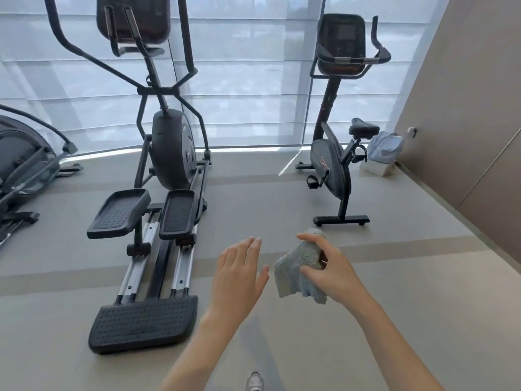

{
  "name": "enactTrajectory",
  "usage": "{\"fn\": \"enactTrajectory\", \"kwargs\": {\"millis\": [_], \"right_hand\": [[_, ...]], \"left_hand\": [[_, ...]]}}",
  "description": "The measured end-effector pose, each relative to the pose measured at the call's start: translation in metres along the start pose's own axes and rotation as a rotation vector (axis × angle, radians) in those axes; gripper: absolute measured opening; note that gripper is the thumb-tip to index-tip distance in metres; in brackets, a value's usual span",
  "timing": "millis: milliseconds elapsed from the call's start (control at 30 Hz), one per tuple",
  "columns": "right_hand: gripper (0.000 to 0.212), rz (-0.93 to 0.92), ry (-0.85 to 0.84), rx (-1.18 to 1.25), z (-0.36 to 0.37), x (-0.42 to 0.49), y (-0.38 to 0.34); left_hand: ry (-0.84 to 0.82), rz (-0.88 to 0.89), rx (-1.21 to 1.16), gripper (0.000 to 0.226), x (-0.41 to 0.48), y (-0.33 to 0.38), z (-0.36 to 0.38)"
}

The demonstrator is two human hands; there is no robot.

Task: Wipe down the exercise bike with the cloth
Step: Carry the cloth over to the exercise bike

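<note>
While the thumb and curled fingers (311, 273) of the right hand (331, 268) pinch a crumpled light-blue terry cloth (293, 270), the cloth's loose corners hang down below the grip, in the air above the grey floor (394, 292). Just left of it, not touching it, the left hand (239, 273) is held out back-up, its fingers (251, 249) straight and relaxed and holding nothing. Both bare forearms reach in from the near edge, and the toe of a light shoe (254, 382) shows between them.

The upright exercise bike (329, 165) stands farther off to the right, well apart from the cloth and both hands. Its black saddle (363, 128) faces the right wall (465, 108), and its console (342, 35) and handlebars rise against the pale window blinds (253, 80). Just beyond the saddle, a light-blue bag (386, 146) sits on a white box (376, 167) against the wall.

To the left stands a black elliptical trainer (172, 153), its dimpled rear step plate (143, 324) nearest the camera. Part of another machine (22, 165) shows at the far left edge.
</note>
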State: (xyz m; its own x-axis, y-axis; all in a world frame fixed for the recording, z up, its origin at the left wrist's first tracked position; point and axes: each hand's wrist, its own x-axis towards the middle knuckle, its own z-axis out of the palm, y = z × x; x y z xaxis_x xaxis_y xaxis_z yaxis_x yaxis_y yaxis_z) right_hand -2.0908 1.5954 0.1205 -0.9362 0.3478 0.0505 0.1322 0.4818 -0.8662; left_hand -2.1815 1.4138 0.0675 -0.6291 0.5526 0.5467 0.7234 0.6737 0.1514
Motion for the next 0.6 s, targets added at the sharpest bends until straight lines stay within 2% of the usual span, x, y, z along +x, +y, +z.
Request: {"fn": "enactTrajectory", "kwargs": {"millis": [167, 233, 367, 600], "right_hand": [[0.056, -0.031, 0.032, -0.007, -0.009, 0.137, -0.002], [0.057, -0.033, 0.050, 0.020, -0.015, 0.223, 0.003], [0.056, -0.039, 0.025, -0.012, -0.020, 0.256, 0.003], [0.057, -0.019, 0.016, 0.007, -0.031, 0.448, 0.040]], "left_hand": [[0.035, 0.033, -0.006, 0.048, 0.123, -0.054, 0.051], [0.026, 0.022, 0.001, 0.048, 0.194, -0.086, 0.088], [0.037, 0.026, -0.005, 0.049, 0.220, -0.096, 0.103], [0.036, 0.025, 0.031, 0.049, 0.372, -0.159, 0.207]]}}
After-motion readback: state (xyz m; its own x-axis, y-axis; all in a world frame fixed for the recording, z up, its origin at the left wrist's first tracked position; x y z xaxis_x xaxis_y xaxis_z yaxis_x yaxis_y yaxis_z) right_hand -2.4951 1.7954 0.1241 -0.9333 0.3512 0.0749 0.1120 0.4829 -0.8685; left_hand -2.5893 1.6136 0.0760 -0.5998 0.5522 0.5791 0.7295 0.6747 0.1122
